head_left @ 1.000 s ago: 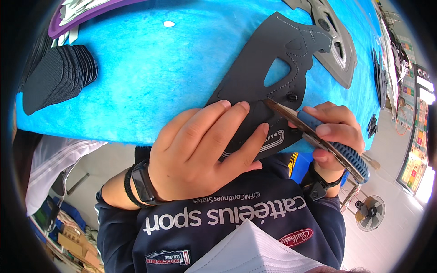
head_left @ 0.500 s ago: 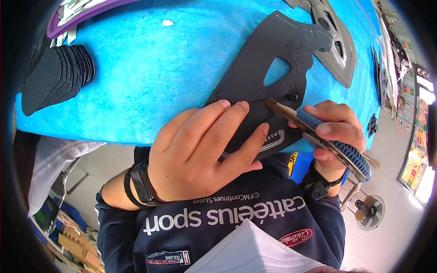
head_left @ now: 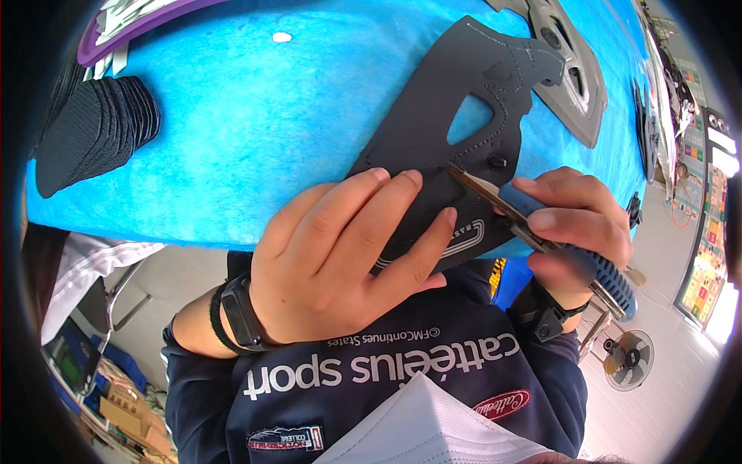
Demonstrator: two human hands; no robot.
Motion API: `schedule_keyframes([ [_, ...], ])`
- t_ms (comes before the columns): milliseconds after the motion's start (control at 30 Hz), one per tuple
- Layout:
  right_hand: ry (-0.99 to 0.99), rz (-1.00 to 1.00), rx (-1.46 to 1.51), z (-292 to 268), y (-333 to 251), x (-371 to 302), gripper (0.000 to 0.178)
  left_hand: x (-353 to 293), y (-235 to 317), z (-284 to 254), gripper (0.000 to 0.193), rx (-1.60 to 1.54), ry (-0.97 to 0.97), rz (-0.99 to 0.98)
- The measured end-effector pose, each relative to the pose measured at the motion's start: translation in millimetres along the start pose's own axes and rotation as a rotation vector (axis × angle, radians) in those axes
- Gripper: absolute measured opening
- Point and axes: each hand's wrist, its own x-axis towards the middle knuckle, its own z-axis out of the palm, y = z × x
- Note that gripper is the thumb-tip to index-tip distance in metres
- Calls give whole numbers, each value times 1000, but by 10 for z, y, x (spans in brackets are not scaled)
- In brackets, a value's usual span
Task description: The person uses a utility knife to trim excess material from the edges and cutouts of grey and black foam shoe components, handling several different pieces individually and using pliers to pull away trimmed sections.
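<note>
A dark grey shoe-upper piece (head_left: 425,108) with rows of stitching, a cut-out opening and a pale printed mark lies flat on the table, its near end toward my body. My left hand (head_left: 325,247) rests on this near end, palm down, fingers outstretched. In my right hand (head_left: 580,213) is a narrow-bladed cutting tool (head_left: 522,201) with a blue ribbed grip, fingers and thumb closed round it. Its blade slants to the upper left, and the tip meets the piece just below the opening, right of my left fingertips. Whether the blade is single or double I cannot tell.
The table (head_left: 255,131) has a blue cover. At the left stand stacked black pieces (head_left: 93,131), below a purple tray (head_left: 147,31) of pale strips. A grey cut-out part (head_left: 568,77) lies at the upper right. A small white bit (head_left: 282,37) sits at the far side.
My right hand has shifted slightly right, and the tool's grip end has moved a little right and nearer me. The left hand and the shoe-upper piece stay almost in place.
</note>
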Motion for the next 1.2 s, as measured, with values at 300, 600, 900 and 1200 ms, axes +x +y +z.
schedule_keyframes([
  [300, -132, 45, -102, -53, -177, 140, 36, 3, 31, -27, 44, -5, -13, -42],
  [600, -182, 61, -173, -77, -246, 201, 36, 11, 38, -31, 45, -14, -25, -68],
  [900, -145, 62, -174, -45, -257, 186, 36, 16, 34, -43, 45, -13, -34, -61],
  [1200, -97, 65, -205, -8, -272, 163, 35, 21, 35, -48, 46, -41, -35, -65],
])
